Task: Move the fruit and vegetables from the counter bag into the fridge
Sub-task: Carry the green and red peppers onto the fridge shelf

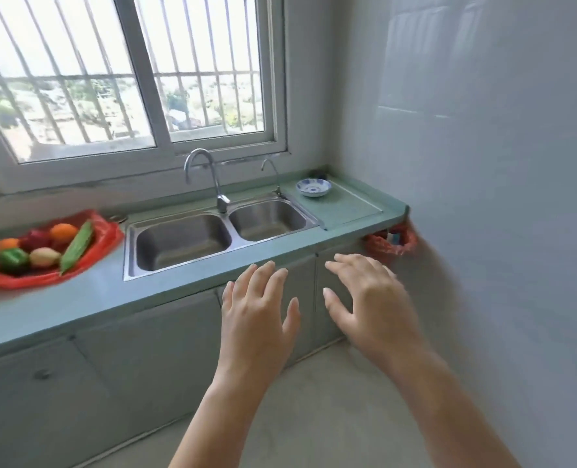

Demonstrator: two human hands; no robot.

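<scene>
Counter point(60, 309) holds red bag point(108, 235), cut off left; left hand point(256, 315), right hand point(373, 309) fingers point(266, 276) spread, empty.

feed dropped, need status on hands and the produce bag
Left hand and right hand open, empty. Red bag of produce on counter, left of sink, untouched. Nothing in the way; fridge not in view.

Both hands are held out, fingers spread, nothing grasped — left hand point(258, 307), right hand point(370, 298), before the counter point(77, 298) edge. A red bag point(106, 236) of produce is seen far left, beside a double sink point(212, 231) — a small bowl point(313, 187) lies beyond.
</scene>
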